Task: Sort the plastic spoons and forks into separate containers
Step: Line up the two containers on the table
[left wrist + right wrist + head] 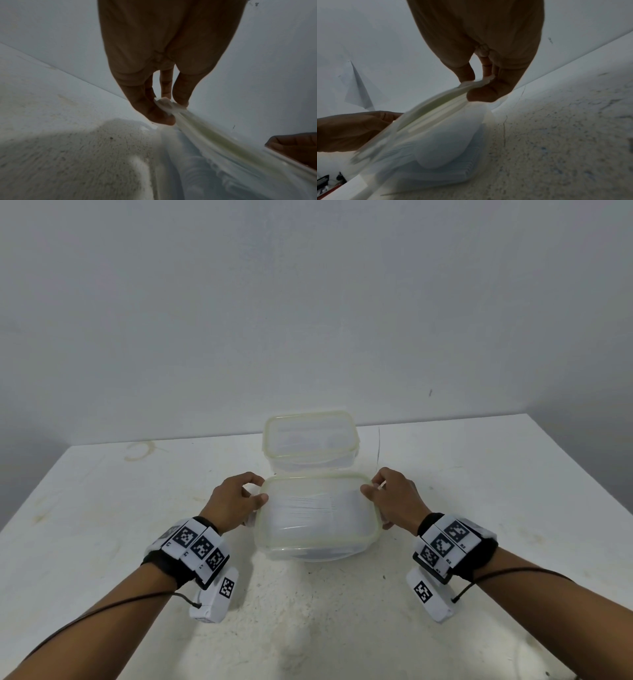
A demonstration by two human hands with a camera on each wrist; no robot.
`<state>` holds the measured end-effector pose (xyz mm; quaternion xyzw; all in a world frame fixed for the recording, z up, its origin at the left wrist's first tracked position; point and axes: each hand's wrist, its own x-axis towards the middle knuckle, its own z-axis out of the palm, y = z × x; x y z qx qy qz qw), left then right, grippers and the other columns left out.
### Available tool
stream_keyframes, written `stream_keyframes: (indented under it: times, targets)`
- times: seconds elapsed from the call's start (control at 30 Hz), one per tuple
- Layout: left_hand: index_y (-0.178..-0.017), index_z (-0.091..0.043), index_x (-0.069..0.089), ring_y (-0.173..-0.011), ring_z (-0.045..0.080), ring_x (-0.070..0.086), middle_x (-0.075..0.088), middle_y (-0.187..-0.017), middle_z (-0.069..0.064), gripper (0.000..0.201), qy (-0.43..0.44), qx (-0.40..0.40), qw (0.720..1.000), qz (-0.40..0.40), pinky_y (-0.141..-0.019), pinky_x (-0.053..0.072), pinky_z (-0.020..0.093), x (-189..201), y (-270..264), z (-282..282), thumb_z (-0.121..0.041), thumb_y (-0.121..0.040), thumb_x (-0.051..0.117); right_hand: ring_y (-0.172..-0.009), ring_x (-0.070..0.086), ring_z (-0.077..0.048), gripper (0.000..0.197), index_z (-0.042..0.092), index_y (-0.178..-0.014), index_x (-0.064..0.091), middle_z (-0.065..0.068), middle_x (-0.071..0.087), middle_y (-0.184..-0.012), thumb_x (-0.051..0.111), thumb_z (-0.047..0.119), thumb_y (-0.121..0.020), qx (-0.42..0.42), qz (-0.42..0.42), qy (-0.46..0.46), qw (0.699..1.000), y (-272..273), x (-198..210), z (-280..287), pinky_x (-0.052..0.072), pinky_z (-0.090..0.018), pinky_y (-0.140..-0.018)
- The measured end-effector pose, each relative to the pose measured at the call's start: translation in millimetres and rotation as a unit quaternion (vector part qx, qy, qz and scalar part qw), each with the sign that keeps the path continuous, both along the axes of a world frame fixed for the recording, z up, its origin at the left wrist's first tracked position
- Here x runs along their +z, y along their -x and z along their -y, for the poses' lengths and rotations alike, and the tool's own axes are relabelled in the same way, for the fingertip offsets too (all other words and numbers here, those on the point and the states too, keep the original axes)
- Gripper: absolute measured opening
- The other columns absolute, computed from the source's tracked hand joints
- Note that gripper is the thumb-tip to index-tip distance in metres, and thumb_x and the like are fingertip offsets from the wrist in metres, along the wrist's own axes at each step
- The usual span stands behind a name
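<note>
Two clear plastic tubs with yellowish-rimmed lids stand on the white table [137,525]. The far tub [310,441] is lidded, its contents blurred. The lid [318,508] of the near tub [315,553] is held at its two far corners. My left hand [257,489] pinches the left corner tab between thumb and fingers; the left wrist view shows that left hand [171,109] on the lid rim [223,142]. My right hand [371,487] pinches the right corner, with the right hand [476,86] on the lid [428,115]. White plastic cutlery [445,148] lies stacked inside. I cannot tell if the lid is seated.
The grey wall [308,302] rises right behind the table's back edge, close to the far tub. Bare stained tabletop lies left, right and in front of the tubs. Dark items [327,181] show beyond the table's left edge in the right wrist view.
</note>
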<state>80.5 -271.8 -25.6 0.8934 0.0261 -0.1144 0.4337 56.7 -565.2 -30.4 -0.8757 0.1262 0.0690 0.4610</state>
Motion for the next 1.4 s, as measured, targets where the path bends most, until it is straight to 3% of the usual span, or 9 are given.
stream_keyframes:
  times: [0.37,0.53,0.7,0.9,1.0,1.1,1.23,1.33,1.4]
  targets:
    - [-0.094,-0.021,0.065,-0.059,0.021,0.06,0.063,-0.065,0.008,0.011,0.001,0.016,1.0,-0.007,-0.056,0.051,0.029,0,0,-1,-0.013,-0.087,0.064,-0.068,0.06,-0.025,0.023,0.01,-0.091,0.051,-0.015,0.057,-0.102,0.063,0.03,-0.09,0.003,0.005,0.0,1.0,1,3,-2,0.048,-0.025,-0.036]
    - [-0.099,-0.019,0.065,-0.061,0.022,0.062,0.064,-0.065,0.006,0.013,-0.004,0.014,1.0,-0.002,-0.061,0.056,0.033,1,1,-2,-0.015,-0.087,0.064,-0.058,0.056,-0.021,0.027,0.011,-0.091,0.049,-0.01,0.057,-0.095,0.062,0.034,-0.091,0.015,0.0,0.037,0.999,1,3,-3,0.049,-0.026,-0.038]
    - [-0.105,-0.019,0.063,-0.059,0.021,0.063,0.063,-0.062,0.002,0.015,-0.012,-0.001,1.0,0.011,-0.066,0.06,0.037,0,6,-2,-0.018,-0.09,0.063,-0.064,0.06,-0.024,0.028,0.012,-0.093,0.048,-0.009,0.056,-0.097,0.059,0.037,-0.092,0.029,-0.011,0.047,0.998,3,3,-2,0.049,-0.027,-0.038]
    - [-0.112,-0.017,0.063,-0.068,0.026,0.066,0.069,-0.075,0.012,0.02,0.026,0.003,1.0,0.0,-0.068,0.06,0.039,2,12,0,-0.017,-0.092,0.061,-0.056,0.055,-0.023,0.029,0.012,-0.087,0.046,-0.012,0.057,-0.091,0.06,0.036,-0.092,0.03,-0.026,0.031,0.999,-2,5,-3,0.047,-0.026,-0.038]
    - [-0.113,-0.019,0.063,-0.073,0.022,0.063,0.067,-0.078,0.006,0.02,-0.056,-0.028,0.998,0.025,-0.074,0.054,0.035,-2,16,3,-0.023,-0.097,0.052,-0.052,0.053,-0.021,0.03,0.009,-0.09,0.049,-0.008,0.056,-0.083,0.055,0.038,-0.094,0.041,-0.022,0.045,0.998,-1,5,-5,0.046,-0.026,-0.039]
    - [-0.092,-0.005,0.056,-0.083,0.029,0.057,0.061,-0.085,0.01,0.025,-0.138,-0.034,0.989,0.029,-0.07,0.038,0.032,-5,22,13,-0.023,-0.101,0.041,-0.055,0.056,-0.026,0.033,0.009,-0.082,0.046,-0.007,0.052,-0.077,0.044,0.038,-0.098,0.053,-0.021,0.077,0.995,3,4,-9,0.044,-0.027,-0.039]
    - [-0.083,-0.009,0.042,-0.084,0.025,0.046,0.049,-0.084,0.004,0.023,-0.14,-0.024,0.99,-0.003,-0.069,0.031,0.031,-4,24,20,-0.024,-0.101,0.038,-0.077,0.06,-0.033,0.043,0.008,-0.078,0.047,-0.007,0.052,-0.076,0.029,0.039,-0.103,0.072,-0.011,0.119,0.99,4,-2,-14,0.052,-0.039,-0.061]
    - [-0.097,-0.008,0.048,-0.088,0.024,0.05,0.054,-0.089,0.003,0.023,-0.122,-0.023,0.992,-0.017,-0.069,0.035,0.03,-1,27,18,-0.03,-0.099,0.044,-0.085,0.052,-0.029,0.045,0.01,-0.072,0.046,-0.013,0.057,-0.088,0.033,0.042,-0.101,0.068,-0.018,0.148,0.986,2,-4,-11,0.039,-0.033,-0.072]
    - [-0.097,-0.009,0.047,-0.086,0.022,0.049,0.052,-0.089,0.001,0.023,-0.135,-0.026,0.991,-0.008,-0.063,0.033,0.026,1,30,17,-0.032,-0.098,0.046,-0.089,0.052,-0.028,0.042,0.007,-0.084,0.052,-0.015,0.058,-0.1,0.041,0.044,-0.099,0.063,-0.012,0.163,0.985,2,-2,-5,0.038,-0.033,-0.075]
